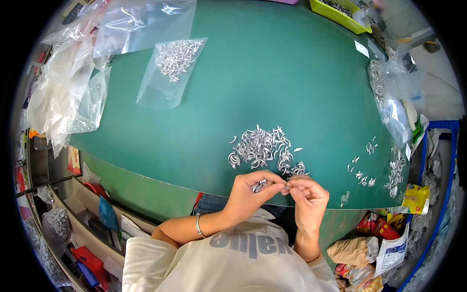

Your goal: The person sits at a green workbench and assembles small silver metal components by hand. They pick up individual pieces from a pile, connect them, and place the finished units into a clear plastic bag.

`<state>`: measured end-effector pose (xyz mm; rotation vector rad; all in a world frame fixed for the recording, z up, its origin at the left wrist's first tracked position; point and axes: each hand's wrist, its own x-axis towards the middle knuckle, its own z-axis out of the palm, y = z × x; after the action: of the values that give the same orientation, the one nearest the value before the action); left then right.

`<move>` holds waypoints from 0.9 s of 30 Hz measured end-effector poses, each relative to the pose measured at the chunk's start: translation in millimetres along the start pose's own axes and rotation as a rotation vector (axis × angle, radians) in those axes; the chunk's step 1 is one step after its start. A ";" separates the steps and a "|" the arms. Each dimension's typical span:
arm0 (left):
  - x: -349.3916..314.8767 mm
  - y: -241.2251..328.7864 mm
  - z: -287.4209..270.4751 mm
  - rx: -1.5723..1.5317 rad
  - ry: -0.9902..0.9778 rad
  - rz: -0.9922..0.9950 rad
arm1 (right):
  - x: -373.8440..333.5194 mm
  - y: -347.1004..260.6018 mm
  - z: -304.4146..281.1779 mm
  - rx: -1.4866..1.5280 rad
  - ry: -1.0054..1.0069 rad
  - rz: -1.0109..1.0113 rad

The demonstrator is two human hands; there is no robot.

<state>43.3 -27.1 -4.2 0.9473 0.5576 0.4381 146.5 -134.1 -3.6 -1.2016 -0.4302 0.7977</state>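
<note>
My left hand [249, 191] is closed, with several small silver curved metal pieces [259, 185] cupped in its fingers. Its thumb and forefinger meet the pinched fingertips of my right hand [309, 198] at one small curved metal piece [287, 188], mostly hidden by the fingers. Just beyond both hands lies a loose pile of the same metal pieces [258, 147] on the green tabletop [253, 73]. Farther back to the left, a clear plastic bag [163, 92] lies flat with many such pieces in its far end.
Loose metal pieces [395, 173] lie near the table's right edge, beside clear bags [396, 117]. A yellow-green tray [348, 20] stands at the far right. Clear plastic sheets and bags [63, 97] cover the left side. Boxes [80, 199] and wrappers [355, 250] sit below table height.
</note>
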 end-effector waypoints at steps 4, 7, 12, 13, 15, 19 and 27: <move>-0.4 3.0 -4.2 0.085 -0.030 -0.038 | -2.1 -3.8 1.6 -0.135 -0.003 -0.055; -1.9 9.0 -0.5 0.005 -0.004 -0.137 | -3.6 -2.4 2.1 -0.068 0.024 -0.049; -2.5 4.2 -3.0 0.084 -0.042 -0.087 | -4.4 -1.1 -0.1 -0.023 0.008 -0.060; -2.0 3.4 -2.1 0.058 -0.038 -0.066 | -4.5 -1.0 -0.1 -0.042 0.016 -0.073; -2.8 3.8 -2.6 0.056 -0.050 -0.092 | -5.0 -1.0 0.7 -0.080 0.030 -0.098; -1.8 8.0 -5.7 -0.050 -0.126 -0.256 | -6.4 -2.3 3.1 -0.114 0.067 -0.117; 1.5 4.9 -17.2 -0.380 -0.368 -0.496 | 3.9 -10.3 -12.1 -0.545 -0.147 -0.349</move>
<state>33.3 -12.9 -8.4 0.4804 0.3381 -0.0812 160.5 -140.6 1.6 -1.5149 -0.9947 0.4756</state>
